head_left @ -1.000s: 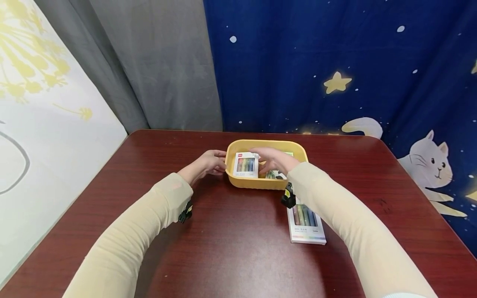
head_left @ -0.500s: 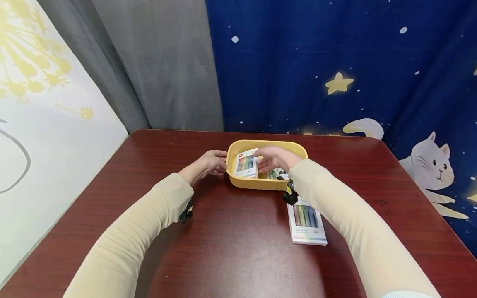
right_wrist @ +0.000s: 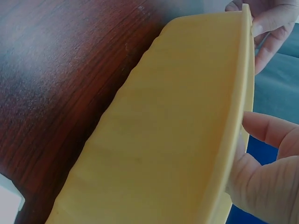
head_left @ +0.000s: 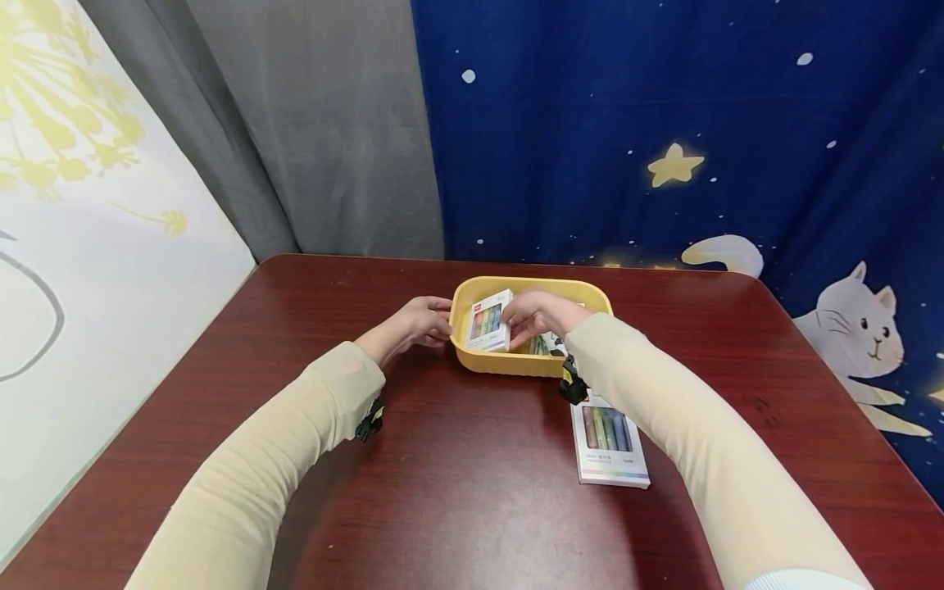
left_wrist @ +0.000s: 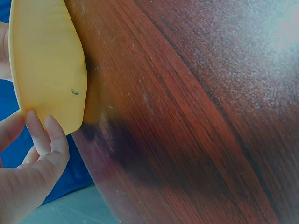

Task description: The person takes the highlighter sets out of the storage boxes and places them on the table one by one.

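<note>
A white box of crayons point(head_left: 487, 322) with a clear window stands tilted inside a yellow plastic basket point(head_left: 501, 363). My right hand point(head_left: 541, 314) reaches over the near rim and pinches the box's right edge; in the right wrist view the basket wall hides the box. At the basket's left end, my left hand point(head_left: 420, 321) touches the outside, its fingers loosely bent. The left wrist view has its fingertips against the yellow wall point(left_wrist: 51, 60), just below the rim. Partly under my right hand lies an item with a panda picture point(head_left: 547, 344).
A second white crayon box point(head_left: 610, 442) lies on the dark red table point(head_left: 442, 492), in front of the basket and beneath my right forearm. Behind the table hang a grey curtain point(head_left: 332, 123) and a blue one point(head_left: 553, 123); a white panel point(head_left: 88, 328) stands at the left.
The crayon box in the basket has tipped from lying nearly flat to slanted, its far end shifted right. My right hand has closed on its edge. The left hand keeps its place.
</note>
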`<move>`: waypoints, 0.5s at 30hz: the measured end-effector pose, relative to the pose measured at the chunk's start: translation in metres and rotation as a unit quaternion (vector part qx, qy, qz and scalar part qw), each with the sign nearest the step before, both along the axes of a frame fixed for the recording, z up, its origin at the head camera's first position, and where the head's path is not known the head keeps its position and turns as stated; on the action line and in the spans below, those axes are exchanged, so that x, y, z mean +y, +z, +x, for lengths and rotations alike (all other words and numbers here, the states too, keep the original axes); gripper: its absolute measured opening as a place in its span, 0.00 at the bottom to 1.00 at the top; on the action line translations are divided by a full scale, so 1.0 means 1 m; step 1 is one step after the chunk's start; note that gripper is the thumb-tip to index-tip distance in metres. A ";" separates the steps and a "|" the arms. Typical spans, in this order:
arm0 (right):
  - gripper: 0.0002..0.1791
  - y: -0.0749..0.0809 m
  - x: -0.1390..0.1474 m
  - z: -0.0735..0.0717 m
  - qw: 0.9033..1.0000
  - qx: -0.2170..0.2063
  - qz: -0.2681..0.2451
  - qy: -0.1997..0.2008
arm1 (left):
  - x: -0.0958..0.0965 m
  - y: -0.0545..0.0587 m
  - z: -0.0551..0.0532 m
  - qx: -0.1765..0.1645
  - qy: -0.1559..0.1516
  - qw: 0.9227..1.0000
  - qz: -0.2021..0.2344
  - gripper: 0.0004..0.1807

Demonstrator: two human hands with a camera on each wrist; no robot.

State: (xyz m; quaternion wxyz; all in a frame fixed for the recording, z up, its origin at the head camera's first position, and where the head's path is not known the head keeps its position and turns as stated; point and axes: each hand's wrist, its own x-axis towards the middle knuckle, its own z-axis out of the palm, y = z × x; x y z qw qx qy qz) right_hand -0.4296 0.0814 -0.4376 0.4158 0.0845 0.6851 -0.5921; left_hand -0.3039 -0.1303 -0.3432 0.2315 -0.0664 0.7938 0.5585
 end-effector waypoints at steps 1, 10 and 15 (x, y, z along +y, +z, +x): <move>0.19 -0.001 0.000 -0.001 1.000 0.002 0.005 0.008 | 0.000 0.000 0.000 0.000 -0.001 1.000 -0.001 0.33; 0.27 0.015 -0.006 0.019 0.999 0.039 0.035 0.009 | 0.000 -0.001 -0.001 0.001 -0.001 1.000 -0.003 0.33; 0.44 0.085 -0.017 0.090 0.993 0.094 0.076 0.000 | 0.000 -0.002 -0.001 0.000 -0.001 1.000 -0.001 0.33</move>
